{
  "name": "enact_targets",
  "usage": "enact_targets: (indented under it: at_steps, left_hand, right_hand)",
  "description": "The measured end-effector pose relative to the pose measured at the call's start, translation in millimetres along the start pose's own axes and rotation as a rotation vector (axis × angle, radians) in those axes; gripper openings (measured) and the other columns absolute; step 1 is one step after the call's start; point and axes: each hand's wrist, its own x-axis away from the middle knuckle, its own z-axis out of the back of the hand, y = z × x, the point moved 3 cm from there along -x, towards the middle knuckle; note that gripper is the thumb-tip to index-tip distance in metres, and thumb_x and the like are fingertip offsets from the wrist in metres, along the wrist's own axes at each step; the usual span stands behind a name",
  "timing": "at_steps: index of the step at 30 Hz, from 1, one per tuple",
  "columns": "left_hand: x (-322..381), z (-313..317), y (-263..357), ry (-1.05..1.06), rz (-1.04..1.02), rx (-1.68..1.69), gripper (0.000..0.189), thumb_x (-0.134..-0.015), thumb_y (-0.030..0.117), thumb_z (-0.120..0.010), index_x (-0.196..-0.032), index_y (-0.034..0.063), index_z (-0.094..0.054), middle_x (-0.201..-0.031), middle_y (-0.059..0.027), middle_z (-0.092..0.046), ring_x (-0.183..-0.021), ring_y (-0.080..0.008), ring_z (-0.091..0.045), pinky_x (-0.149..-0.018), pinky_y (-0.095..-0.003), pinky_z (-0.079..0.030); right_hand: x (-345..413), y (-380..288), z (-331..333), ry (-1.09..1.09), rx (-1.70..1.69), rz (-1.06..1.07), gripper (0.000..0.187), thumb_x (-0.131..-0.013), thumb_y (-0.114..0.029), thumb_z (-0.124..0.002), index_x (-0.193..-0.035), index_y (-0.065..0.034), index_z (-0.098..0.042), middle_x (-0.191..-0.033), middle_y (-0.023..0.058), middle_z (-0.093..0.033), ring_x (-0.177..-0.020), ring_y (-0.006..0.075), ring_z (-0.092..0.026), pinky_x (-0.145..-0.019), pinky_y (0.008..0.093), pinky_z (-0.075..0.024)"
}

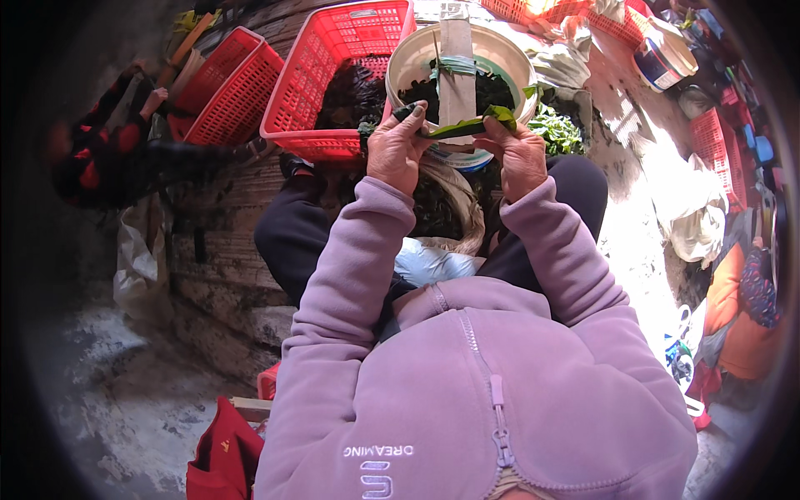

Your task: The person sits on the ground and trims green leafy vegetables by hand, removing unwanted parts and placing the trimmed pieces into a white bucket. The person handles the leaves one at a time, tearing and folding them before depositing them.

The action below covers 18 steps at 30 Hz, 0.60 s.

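My left hand (398,145) and my right hand (516,152) pinch a narrow folded strip of green leaf or seaweed (459,129) between thumbs and fingers, left hand at one end, right hand near the other. A small dark green piece (405,112) sits at my left fingertips. Just beyond the strip stands a round white plastic bucket (431,49), holding dark green cut pieces (497,89). Across the bucket lies a flat board (458,103) with teal string (459,65) wound around it. A thin pointed piece (437,53) rises beside the string.
A red plastic crate (297,87) with dark, wet-looking leafy material (350,94) adjoins the bucket. An open sack (473,209) stands between my legs. Pale green shreds (555,130) lie at right. Another person (125,128) sits at left by a second red crate (234,94).
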Motion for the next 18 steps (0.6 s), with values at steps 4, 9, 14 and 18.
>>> enact_targets:
  at_steps: [4, 9, 14, 18]
  left_hand:
    - [6.9, -7.6, 18.7, -0.001, -0.129, -0.089, 0.005, -0.084, 0.01, -0.059, -0.086, 0.006, -0.061, -0.082, -0.0029, -0.063, -0.075, -0.0103, -0.056, -0.063, -0.0229, -0.041]
    - [18.0, -32.5, 29.8, -0.096, -0.053, -0.519, 0.005, -0.073, 0.006, -0.065, -0.077, 0.0038, -0.063, -0.064, -0.0004, -0.059, -0.057, -0.0061, -0.051, -0.053, -0.0181, -0.037]
    - [20.7, -63.8, 30.6, -0.343, 0.006, -0.702, 0.004, -0.066, 0.001, -0.062, -0.07, -0.0001, -0.06, -0.062, 0.0012, -0.056, -0.052, -0.0046, -0.048, -0.046, -0.0198, -0.037]
    - [18.6, -67.7, 41.0, -0.221, -0.326, -1.233, 0.01, -0.062, 0.003, -0.061, -0.071, 0.0, -0.059, -0.058, -0.0076, -0.058, -0.05, -0.0208, -0.054, -0.049, -0.0294, -0.043]
  right_hand:
    - [0.8, 2.7, -0.1, 0.113, -0.128, -0.11, 0.014, -0.083, -0.008, -0.062, -0.093, 0.0011, -0.064, -0.079, 0.0069, -0.064, -0.067, 0.0149, -0.061, -0.061, 0.0251, -0.0512]
    - [-1.7, -16.2, -8.3, 0.041, 0.015, 0.132, 0.013, -0.083, -0.004, -0.059, -0.093, 0.0019, -0.064, -0.091, 0.0079, -0.065, -0.08, 0.013, -0.06, -0.071, 0.0246, -0.0486]
    - [-27.5, -41.4, -32.0, -0.466, 0.024, 0.321, 0.012, -0.083, -0.002, -0.056, -0.092, 0.0021, -0.063, -0.097, 0.0074, -0.065, -0.088, 0.0116, -0.057, -0.082, 0.0257, -0.0447]
    - [-39.6, -15.8, -44.1, -0.428, -0.165, 0.012, 0.012, -0.085, -0.01, -0.059, -0.09, -0.0011, -0.065, -0.084, 0.0025, -0.064, -0.079, 0.0079, -0.057, -0.072, 0.0227, -0.046]
